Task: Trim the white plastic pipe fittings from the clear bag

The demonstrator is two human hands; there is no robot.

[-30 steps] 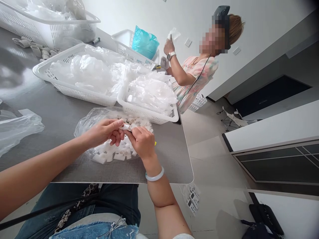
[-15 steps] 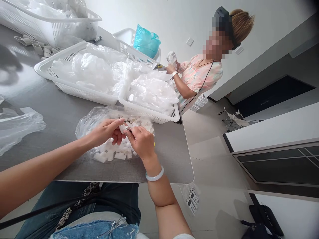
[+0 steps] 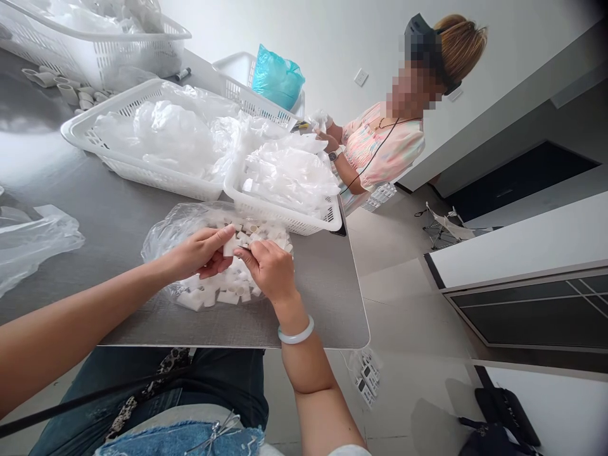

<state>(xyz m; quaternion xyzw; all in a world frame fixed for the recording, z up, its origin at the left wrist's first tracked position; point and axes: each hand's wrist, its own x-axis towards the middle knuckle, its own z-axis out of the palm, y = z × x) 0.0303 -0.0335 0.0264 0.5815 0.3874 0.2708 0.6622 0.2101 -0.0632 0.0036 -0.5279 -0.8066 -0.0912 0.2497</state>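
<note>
My left hand (image 3: pixel 206 250) is closed on a short white plastic pipe fitting (image 3: pixel 229 245), gripped between thumb and fingers. My right hand (image 3: pixel 273 269) is closed round a small dark blade (image 3: pixel 244 248), whose tip lies close to the fitting's right side; its handle is hidden in my fingers. I cannot tell whether blade and fitting touch. Directly below both hands, a clear plastic bag (image 3: pixel 161 237) lies spread on the grey table (image 3: pixel 327 291), with many loose white fittings (image 3: pixel 230 294) on it.
White baskets (image 3: pixel 156 177) (image 3: pixel 294 221) of clear bags stand beyond my hands. A turquoise bag (image 3: pixel 278 79) sits in a farther basket. More pipe pieces (image 3: pixel 69 94) lie at the far left, a loose plastic bag (image 3: pixel 42 234) nearer. A co-worker (image 3: pixel 380 139) stands across the table's corner.
The fitting in my left hand has turned and shows more of its side; my left fingers have shifted. My right hand has barely moved. The co-worker's hands have come down slightly.
</note>
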